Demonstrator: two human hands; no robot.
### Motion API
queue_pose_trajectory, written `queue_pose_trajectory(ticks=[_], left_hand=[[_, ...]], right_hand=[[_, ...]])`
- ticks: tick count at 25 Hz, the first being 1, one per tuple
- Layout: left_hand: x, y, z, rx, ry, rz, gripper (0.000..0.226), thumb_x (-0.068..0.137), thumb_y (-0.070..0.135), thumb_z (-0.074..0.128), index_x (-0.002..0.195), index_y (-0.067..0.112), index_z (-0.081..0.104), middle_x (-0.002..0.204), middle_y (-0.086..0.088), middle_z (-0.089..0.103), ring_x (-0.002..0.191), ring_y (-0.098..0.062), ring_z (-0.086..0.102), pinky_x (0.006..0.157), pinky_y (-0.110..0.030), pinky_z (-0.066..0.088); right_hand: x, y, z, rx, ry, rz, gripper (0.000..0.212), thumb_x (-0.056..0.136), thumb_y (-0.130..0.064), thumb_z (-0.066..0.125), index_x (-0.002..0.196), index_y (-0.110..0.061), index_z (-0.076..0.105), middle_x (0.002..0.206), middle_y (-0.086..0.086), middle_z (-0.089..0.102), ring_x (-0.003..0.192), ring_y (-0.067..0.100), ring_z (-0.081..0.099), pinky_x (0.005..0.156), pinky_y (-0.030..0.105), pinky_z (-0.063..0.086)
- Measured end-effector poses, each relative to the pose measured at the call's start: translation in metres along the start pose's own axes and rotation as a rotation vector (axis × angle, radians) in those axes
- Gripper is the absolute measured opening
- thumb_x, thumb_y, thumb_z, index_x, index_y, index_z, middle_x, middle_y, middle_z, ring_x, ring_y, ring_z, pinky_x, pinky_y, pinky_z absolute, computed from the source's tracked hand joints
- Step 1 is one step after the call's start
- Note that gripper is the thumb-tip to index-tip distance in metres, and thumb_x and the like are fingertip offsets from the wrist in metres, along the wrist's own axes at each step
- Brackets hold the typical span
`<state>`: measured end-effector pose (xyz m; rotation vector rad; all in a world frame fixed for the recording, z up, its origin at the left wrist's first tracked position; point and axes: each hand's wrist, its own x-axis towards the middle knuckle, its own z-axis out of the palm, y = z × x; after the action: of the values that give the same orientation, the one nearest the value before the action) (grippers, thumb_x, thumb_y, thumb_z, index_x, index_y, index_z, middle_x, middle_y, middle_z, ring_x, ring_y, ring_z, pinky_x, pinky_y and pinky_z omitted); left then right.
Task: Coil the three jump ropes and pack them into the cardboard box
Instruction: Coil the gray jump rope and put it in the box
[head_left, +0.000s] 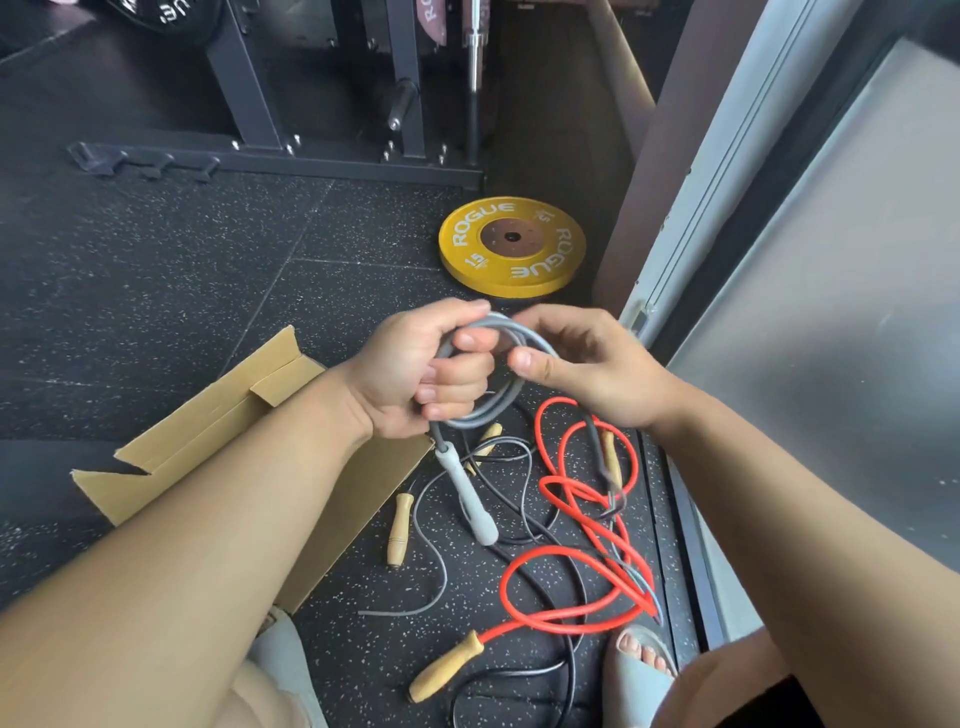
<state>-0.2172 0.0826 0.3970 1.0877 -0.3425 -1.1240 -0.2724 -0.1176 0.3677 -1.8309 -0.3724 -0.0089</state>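
Just above the gym floor (156, 270), we have the grey jump rope (511, 387) partly coiled. Our left hand (415, 374) grips the loops in curled fingers, one grey handle (470, 493) hanging below, and our right hand (587, 364) pinches the coil's far side. A grey tail trails on the floor, so we judge this first coil unfinished. The red rope (569, 491) and the black rope (527, 499) lie tangled beneath, uncoiled. The cardboard box (218, 441) lies under our left forearm; we see no rope in it.
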Motion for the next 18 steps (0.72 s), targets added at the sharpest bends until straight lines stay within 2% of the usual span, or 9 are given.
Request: queue_pose_trajectory(ticks=[2,4,6,8,11,13,15,16,18], left_hand=[[0.000,0.002,0.000,-0.075,-0.041,0.024,0.042,0.096,0.037,0.034,0.058,0.023,0.043,0.035,0.011,0.026,0.029,-0.004,0.022,0.031,-0.019,0.020],[0.001,0.003,0.004,-0.111,-0.054,0.042,0.047,0.099,0.042,0.033,0.057,0.024,0.042,0.035,0.010,0.027,0.031,-0.006,0.026,0.037,-0.021,0.033],[0.003,0.003,0.010,-0.115,-0.021,0.069,0.048,0.097,0.051,0.035,0.059,0.023,0.041,0.036,0.008,0.026,0.035,-0.010,0.030,0.053,-0.026,0.049],[0.005,0.002,0.014,-0.085,0.043,0.103,0.048,0.098,0.052,0.035,0.066,0.018,0.047,0.038,0.007,0.026,0.039,-0.012,0.031,0.065,-0.032,0.055],[0.010,-0.002,0.014,0.004,0.158,0.140,0.047,0.103,0.044,0.034,0.083,0.009,0.059,0.044,0.005,0.031,0.045,-0.014,0.040,0.068,-0.036,0.058],[0.013,-0.006,0.015,0.026,0.172,0.127,0.050,0.105,0.040,0.032,0.091,0.004,0.063,0.049,0.002,0.037,0.052,-0.018,0.049,0.080,-0.041,0.058],[0.015,-0.010,0.018,-0.009,0.143,0.092,0.051,0.106,0.038,0.027,0.091,0.003,0.060,0.052,-0.001,0.043,0.059,-0.023,0.050,0.089,-0.042,0.053],[0.015,-0.013,0.018,-0.040,0.125,0.079,0.051,0.106,0.037,0.026,0.090,0.002,0.060,0.055,-0.003,0.048,0.063,-0.025,0.051,0.086,-0.040,0.051],[0.015,-0.018,0.018,-0.090,0.083,0.063,0.050,0.105,0.033,0.026,0.094,-0.001,0.061,0.063,-0.008,0.056,0.065,-0.027,0.059,0.078,-0.035,0.054]], right_hand=[[-0.002,-0.003,0.005,0.223,-0.077,0.081,0.032,0.097,-0.024,0.057,0.104,0.007,0.061,0.092,0.010,0.068,0.086,0.018,0.064,0.082,0.033,0.053],[-0.002,-0.008,0.010,0.520,-0.079,0.144,0.024,0.099,-0.022,0.051,0.093,0.000,0.058,0.083,0.011,0.066,0.079,0.022,0.067,0.079,0.033,0.056],[0.001,-0.012,0.011,0.738,-0.059,0.198,0.024,0.098,-0.027,0.052,0.085,-0.007,0.055,0.072,0.007,0.058,0.072,0.023,0.061,0.074,0.032,0.055],[0.003,-0.015,0.010,0.837,-0.024,0.258,0.025,0.099,-0.031,0.049,0.084,-0.010,0.051,0.063,0.002,0.048,0.065,0.022,0.052,0.069,0.030,0.050],[0.006,-0.018,0.010,0.757,0.099,0.333,0.034,0.108,-0.034,0.040,0.081,-0.013,0.047,0.054,-0.006,0.033,0.049,0.013,0.034,0.055,0.024,0.039],[0.011,-0.014,0.011,0.555,0.237,0.381,0.043,0.107,-0.042,0.042,0.073,-0.015,0.047,0.052,0.000,0.029,0.045,0.014,0.024,0.049,0.026,0.025],[0.015,-0.015,0.013,0.377,0.276,0.382,0.049,0.103,-0.049,0.050,0.068,-0.015,0.048,0.056,0.024,0.038,0.048,0.024,0.027,0.054,0.035,0.020],[0.016,-0.015,0.013,0.325,0.262,0.376,0.050,0.102,-0.049,0.052,0.066,-0.015,0.048,0.061,0.035,0.043,0.049,0.030,0.032,0.053,0.035,0.023],[0.015,-0.017,0.014,0.289,0.223,0.351,0.052,0.106,-0.041,0.047,0.061,-0.014,0.043,0.057,0.032,0.053,0.041,0.030,0.045,0.047,0.030,0.031]])
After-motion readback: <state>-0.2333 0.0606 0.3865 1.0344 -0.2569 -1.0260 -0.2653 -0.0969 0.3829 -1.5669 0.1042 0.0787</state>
